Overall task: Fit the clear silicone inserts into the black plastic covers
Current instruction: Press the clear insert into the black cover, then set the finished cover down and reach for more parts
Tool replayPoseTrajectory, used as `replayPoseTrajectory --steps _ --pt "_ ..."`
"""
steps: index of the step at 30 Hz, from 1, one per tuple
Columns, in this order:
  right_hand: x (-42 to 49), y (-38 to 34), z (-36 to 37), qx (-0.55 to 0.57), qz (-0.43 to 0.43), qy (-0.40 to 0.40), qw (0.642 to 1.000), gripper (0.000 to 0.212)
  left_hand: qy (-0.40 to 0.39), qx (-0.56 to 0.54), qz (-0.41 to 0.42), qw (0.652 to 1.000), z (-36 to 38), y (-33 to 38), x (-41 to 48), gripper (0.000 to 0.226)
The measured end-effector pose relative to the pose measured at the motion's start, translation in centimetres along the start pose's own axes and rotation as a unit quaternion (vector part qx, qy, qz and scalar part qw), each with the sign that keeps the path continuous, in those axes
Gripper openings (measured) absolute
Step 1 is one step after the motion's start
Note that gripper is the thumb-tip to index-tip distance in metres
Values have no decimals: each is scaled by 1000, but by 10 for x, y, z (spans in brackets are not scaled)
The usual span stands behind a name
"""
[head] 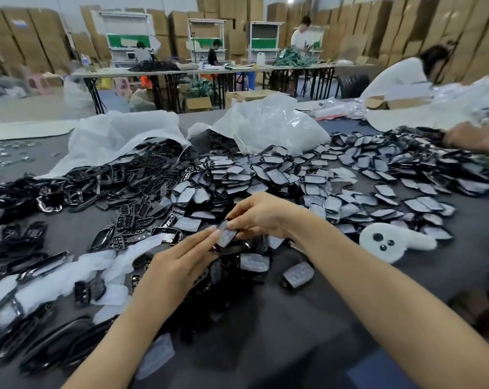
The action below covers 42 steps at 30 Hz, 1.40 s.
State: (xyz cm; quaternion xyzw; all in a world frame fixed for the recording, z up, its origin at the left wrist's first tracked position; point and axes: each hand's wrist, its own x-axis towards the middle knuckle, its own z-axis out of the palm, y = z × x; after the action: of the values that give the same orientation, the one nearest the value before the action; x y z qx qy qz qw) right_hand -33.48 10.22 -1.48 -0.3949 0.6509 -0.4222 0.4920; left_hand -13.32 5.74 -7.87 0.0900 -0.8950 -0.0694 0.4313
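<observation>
Hands meet low over the desk [307, 327], just in front of the heaps. The right hand [257, 217] pinches a black cover [225, 235] between thumb and curled fingers, holding it tilted, its pale face up. The left hand [178, 262] has straight fingers, their tips touching the cover's near edge. Bare black covers [119, 178] are heaped to the left, pale-faced ones [293, 175] behind and right. Plastic bags [265, 122] lie beyond. A white plush toy [392, 242] lies to the right.
</observation>
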Motion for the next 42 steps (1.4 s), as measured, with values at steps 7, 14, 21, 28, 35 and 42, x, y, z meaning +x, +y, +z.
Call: replayPoseTrajectory --steps 7,14,21,28,35,42 --pt "-12 2 -96 -21 1 266 964 11 55 -46 -159 985 -18 -14 -3 54" --pt "2 19 -129 -270 56 368 888 8 120 102 -205 966 -16 -37 -10 37" --pt "13 16 -117 -310 4 413 856 10 -108 251 -498 823 -24 -53 -15 48" --pt "33 -8 -18 -284 -178 312 889 10 -70 215 -493 840 -29 -50 -15 19" --pt "74 -6 78 -322 -259 193 890 10 -33 191 -484 854 -29 -53 -16 4" --pt "129 -21 138 -503 -280 38 817 25 -25 204 -483 851 -28 -60 -16 15"
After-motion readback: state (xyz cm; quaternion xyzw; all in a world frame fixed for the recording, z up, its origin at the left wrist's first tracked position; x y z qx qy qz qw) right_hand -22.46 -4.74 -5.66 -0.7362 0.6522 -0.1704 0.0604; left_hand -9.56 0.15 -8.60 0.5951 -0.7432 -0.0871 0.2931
